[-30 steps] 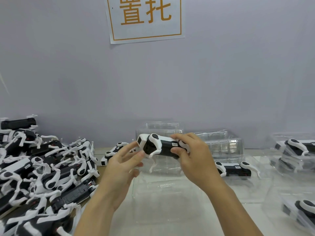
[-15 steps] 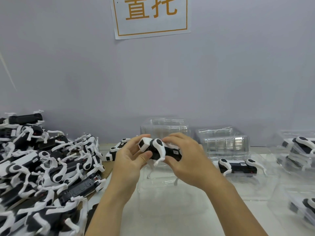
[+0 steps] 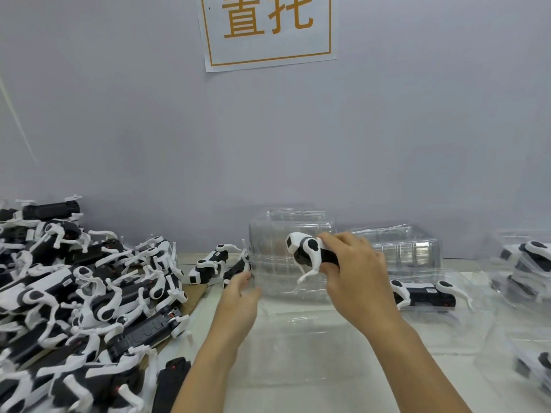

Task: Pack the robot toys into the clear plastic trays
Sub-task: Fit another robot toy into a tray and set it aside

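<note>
The right hand (image 3: 354,275) grips a black-and-white plastic robot dog toy (image 3: 310,253) by its rear body, fingers curled over it; the white head juts out left of the grip and one thin white leg dangles below it. Directly beneath and behind the grip stands a clear moulded plastic tray (image 3: 286,281). Down and left of the grip, the left hand (image 3: 240,299) holds nothing, its fingers loosely extended at the tray's left edge. Further left lies a heap of black-and-white robot toys (image 3: 77,293). To the right of the grip, another black-and-white robot toy (image 3: 423,296) lies in a second clear tray (image 3: 477,317).
</note>
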`<state>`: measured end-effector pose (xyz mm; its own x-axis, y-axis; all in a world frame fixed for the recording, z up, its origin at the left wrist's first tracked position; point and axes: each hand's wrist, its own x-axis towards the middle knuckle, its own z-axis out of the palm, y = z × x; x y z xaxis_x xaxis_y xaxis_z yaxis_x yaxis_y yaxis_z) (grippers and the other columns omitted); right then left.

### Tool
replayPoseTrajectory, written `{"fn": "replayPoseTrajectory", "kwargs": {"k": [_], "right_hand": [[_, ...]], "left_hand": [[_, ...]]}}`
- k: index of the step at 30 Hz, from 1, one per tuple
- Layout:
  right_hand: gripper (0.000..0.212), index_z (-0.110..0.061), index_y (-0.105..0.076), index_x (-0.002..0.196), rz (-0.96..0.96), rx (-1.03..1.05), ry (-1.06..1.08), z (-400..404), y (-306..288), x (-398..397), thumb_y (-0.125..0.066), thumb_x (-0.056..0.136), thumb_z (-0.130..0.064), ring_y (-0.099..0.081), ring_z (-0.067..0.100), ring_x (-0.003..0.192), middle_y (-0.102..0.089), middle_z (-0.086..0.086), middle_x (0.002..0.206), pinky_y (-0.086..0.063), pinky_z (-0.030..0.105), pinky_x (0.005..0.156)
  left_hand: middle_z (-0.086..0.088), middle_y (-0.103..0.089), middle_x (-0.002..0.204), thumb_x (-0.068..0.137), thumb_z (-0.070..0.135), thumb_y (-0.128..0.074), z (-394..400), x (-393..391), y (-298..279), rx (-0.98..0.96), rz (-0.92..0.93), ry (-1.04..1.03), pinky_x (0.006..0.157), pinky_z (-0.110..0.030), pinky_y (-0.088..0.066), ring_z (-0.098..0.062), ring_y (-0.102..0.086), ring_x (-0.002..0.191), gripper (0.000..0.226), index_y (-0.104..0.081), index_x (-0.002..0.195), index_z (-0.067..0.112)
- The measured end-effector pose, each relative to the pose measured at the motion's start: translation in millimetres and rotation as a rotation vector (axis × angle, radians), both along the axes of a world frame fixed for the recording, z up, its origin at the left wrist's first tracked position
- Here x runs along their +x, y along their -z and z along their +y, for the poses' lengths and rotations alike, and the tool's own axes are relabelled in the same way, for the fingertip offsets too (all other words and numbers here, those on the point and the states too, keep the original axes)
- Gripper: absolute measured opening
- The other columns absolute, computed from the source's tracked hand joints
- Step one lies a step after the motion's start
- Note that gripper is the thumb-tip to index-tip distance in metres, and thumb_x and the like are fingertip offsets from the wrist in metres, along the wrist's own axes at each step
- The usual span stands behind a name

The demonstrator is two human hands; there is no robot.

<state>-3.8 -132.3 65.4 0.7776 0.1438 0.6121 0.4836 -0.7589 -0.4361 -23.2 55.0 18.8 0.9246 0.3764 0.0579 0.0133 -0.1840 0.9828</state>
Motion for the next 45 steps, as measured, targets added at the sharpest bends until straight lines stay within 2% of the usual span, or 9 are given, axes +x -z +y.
{"fn": "replayPoseTrajectory", "kwargs": {"k": [4,8,15,20,25,28,35,40,45], "right_hand": [[0.032,-0.037,-0.059,0.119,0.054,-0.059,-0.021,-2.4,1.7,2.9,-0.064,0.092,-0.021,-0.048,0.014,0.105,-0.056,-0.018,0.107,-0.029,0.034,0.092],[0.016,-0.031,-0.064,0.104,0.144,-0.035,-0.182,7.0,6.8,3.3,-0.066,0.090,-0.023,-0.051,0.014,0.093,-0.053,-0.015,0.089,-0.043,0.039,0.089],[0.009,-0.029,-0.066,0.090,0.276,0.018,-0.309,15.0,21.4,4.4,-0.073,0.085,-0.025,-0.057,0.011,0.083,-0.063,-0.011,0.084,-0.051,0.040,0.080],[0.014,-0.033,-0.073,0.091,0.445,-0.053,-0.287,7.1,19.2,5.1,-0.078,0.080,-0.025,-0.064,0.014,0.082,-0.069,-0.010,0.082,-0.056,0.040,0.079],[0.013,-0.030,-0.073,0.086,0.374,-0.175,-0.166,10.7,25.5,3.3,-0.078,0.077,-0.021,-0.063,0.017,0.083,-0.069,-0.008,0.081,-0.053,0.034,0.074],[0.021,-0.034,-0.075,0.094,0.429,-0.119,-0.181,9.6,28.1,4.1,-0.080,0.077,-0.021,-0.063,0.015,0.084,-0.069,-0.010,0.085,-0.054,0.031,0.072],[0.027,-0.040,-0.073,0.103,0.368,-0.107,-0.161,12.1,36.2,5.2,-0.077,0.080,-0.026,-0.052,0.012,0.096,-0.062,-0.018,0.083,-0.039,0.037,0.094],[0.010,-0.032,-0.070,0.082,0.305,-0.119,-0.178,12.5,38.3,4.7,-0.076,0.080,-0.024,-0.042,0.018,0.088,-0.052,-0.016,0.066,-0.035,0.032,0.077],[0.006,-0.026,-0.071,0.086,0.267,-0.117,-0.189,13.4,39.5,4.9,-0.075,0.081,-0.026,-0.045,0.019,0.080,-0.056,-0.009,0.066,-0.033,0.029,0.068]], "left_hand": [[0.004,-0.049,0.141,0.094,0.000,-0.044,-6.6,7.7,12.1,-0.047,0.168,0.109,0.094,-0.032,-0.032,-0.015,-0.048,0.123,0.052,-0.052,0.136,0.030],[0.003,-0.061,0.111,0.084,-0.002,-0.045,-10.8,11.6,16.0,-0.061,0.184,0.089,0.079,-0.033,-0.039,-0.014,-0.054,0.096,0.043,-0.062,0.104,0.032],[0.006,-0.061,0.072,0.084,0.002,-0.050,-10.5,6.9,15.1,-0.090,0.165,0.076,0.068,-0.034,-0.037,-0.020,-0.055,0.079,0.024,-0.065,0.086,0.021],[-0.012,-0.070,0.104,0.081,0.002,-0.054,-11.6,7.3,13.7,-0.110,0.149,0.076,0.094,-0.049,-0.049,-0.031,-0.064,0.102,0.034,-0.069,0.102,0.024],[-0.007,-0.068,0.110,0.076,-0.002,-0.055,-15.1,2.5,9.7,-0.083,0.138,0.126,0.091,-0.038,-0.047,-0.021,-0.063,0.099,0.040,-0.065,0.105,0.023],[-0.011,-0.070,0.109,0.059,0.015,-0.057,-16.7,0.3,8.1,-0.134,0.112,0.130,0.101,-0.048,-0.046,-0.028,-0.063,0.105,0.045,-0.067,0.103,0.018],[-0.009,-0.073,0.108,0.095,0.025,-0.060,-21.2,12.2,18.5,-0.225,0.092,0.091,0.107,-0.053,-0.044,-0.026,-0.064,0.111,0.014,-0.070,0.104,0.018],[-0.020,-0.068,0.117,0.094,0.021,-0.059,-19.6,13.0,19.7,-0.276,0.117,0.090,0.108,-0.055,-0.042,-0.032,-0.062,0.116,0.025,-0.069,0.110,0.005],[-0.024,-0.066,0.117,0.095,0.013,-0.059,-18.3,14.9,21.2,-0.291,0.105,0.072,0.107,-0.055,-0.042,-0.039,-0.060,0.117,0.018,-0.068,0.106,0.003]]}}
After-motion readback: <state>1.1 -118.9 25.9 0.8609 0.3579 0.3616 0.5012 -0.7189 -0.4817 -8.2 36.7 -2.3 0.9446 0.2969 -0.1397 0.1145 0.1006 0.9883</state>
